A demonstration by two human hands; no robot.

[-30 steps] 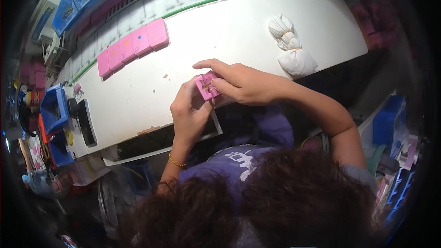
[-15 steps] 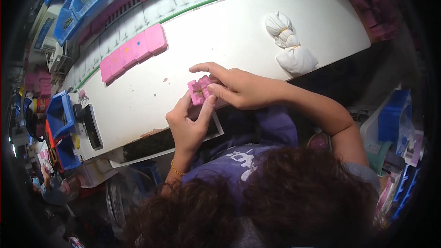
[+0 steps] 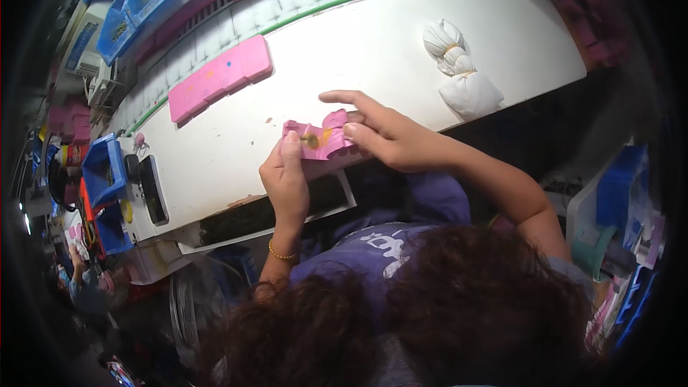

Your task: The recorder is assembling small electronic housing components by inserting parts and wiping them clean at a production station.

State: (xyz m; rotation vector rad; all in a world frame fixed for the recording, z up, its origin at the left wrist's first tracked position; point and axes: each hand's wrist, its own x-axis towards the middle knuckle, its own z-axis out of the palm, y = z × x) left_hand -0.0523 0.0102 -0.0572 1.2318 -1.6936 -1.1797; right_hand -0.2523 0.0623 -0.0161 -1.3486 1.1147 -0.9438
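Note:
Between my hands, above the front edge of the white table, is a soft pink rubber mould, spread apart. A small brownish-gold piece shows in its left part, with a yellowish stain beside it. My left hand pinches the left part, its thumb on top. On the right part, the thumb of my right hand presses against the rubber while its index finger stretches out above. Fingers behind the mould are hidden.
A row of pink mould blocks lies farther back, beside a green-edged strip. To the right rests a tied white cloth bundle. A phone and blue bins are at the left. An open drawer sits below the table edge.
The mould has been pulled wider apart, my right hand moving rightward, and the brownish-gold piece inside shows more. The whole view has shifted slightly.

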